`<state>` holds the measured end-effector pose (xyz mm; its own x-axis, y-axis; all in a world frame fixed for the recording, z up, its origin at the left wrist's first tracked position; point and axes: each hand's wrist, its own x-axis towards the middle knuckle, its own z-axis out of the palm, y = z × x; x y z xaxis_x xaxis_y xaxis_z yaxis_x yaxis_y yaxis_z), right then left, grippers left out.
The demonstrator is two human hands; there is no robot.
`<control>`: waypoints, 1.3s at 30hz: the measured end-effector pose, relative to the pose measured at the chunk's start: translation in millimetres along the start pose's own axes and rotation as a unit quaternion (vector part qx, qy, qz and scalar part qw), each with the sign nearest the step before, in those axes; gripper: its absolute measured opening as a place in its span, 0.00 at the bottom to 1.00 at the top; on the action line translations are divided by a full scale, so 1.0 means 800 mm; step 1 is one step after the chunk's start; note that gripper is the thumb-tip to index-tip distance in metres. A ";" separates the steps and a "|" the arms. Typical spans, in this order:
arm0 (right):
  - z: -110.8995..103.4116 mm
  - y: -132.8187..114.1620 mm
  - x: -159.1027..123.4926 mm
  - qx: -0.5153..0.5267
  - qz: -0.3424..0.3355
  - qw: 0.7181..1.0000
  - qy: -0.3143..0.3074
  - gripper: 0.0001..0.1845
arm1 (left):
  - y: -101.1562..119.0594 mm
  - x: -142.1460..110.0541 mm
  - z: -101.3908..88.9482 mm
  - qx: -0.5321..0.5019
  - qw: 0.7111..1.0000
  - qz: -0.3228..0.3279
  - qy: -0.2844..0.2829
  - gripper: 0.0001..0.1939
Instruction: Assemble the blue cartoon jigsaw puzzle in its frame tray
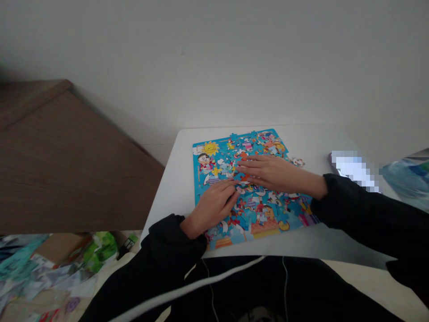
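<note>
Nearest, well on the near side of the board [196, 172], a white cord [187, 290] slants across a black-clad lap [241, 286]. Off to the board's left and nearer than it, papers [63, 279] and a green bag [100, 251] lie in a jumble low down.

The board rests on a white table [167, 192], somewhat skewed, its near edge not far from the table's near edge. Jigsaw pieces [261, 210] cover much of it, many of them lying loose and overlapping.

The left hand [214, 203] comes in over the board's left side, back upward, fingers slightly bent and their tips on the pieces near the middle; I cannot tell whether it pinches one. The right hand [273, 172] reaches in from the board's right, palm down, fingers long and a little spread over orange pieces at the middle, open rather than closed on anything. Its fingertips are near those of the left.

At the board's far left corner is a printed sun [211, 148]. A loose piece [296, 162] sits just beside the board's right edge. Farther to its right are a phone [351, 167] and then a clear plastic bag [409, 176]. To the board's left stands a brown cabinet [83, 174]; beyond the board rises a pale wall [214, 62].
</note>
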<state>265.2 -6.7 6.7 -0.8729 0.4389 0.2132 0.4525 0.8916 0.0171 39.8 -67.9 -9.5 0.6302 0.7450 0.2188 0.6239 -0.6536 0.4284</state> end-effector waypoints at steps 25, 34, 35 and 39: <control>0.013 -0.019 -0.019 0.003 -0.005 0.999 -0.037 0.22 | -0.003 -0.002 0.000 0.135 0.988 -0.008 0.078 0.15; -0.006 -0.026 -0.031 0.053 -0.005 0.998 -0.033 0.20 | 0.012 -0.005 -0.005 0.086 0.985 0.147 0.004 0.18; -0.005 -0.027 -0.032 0.051 -0.004 0.998 -0.037 0.20 | 0.013 -0.006 -0.005 0.086 0.985 0.151 0.000 0.17; 0.003 -0.022 -0.036 0.033 0.011 0.999 -0.040 0.22 | 0.013 -0.006 -0.005 0.077 0.984 0.162 -0.014 0.16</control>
<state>282.1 -35.2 -1.9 -0.8758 0.4639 0.1331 0.4612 0.8858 -0.0525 41.5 -78.0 -2.7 0.8184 0.4915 0.2978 0.4491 -0.8703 0.2022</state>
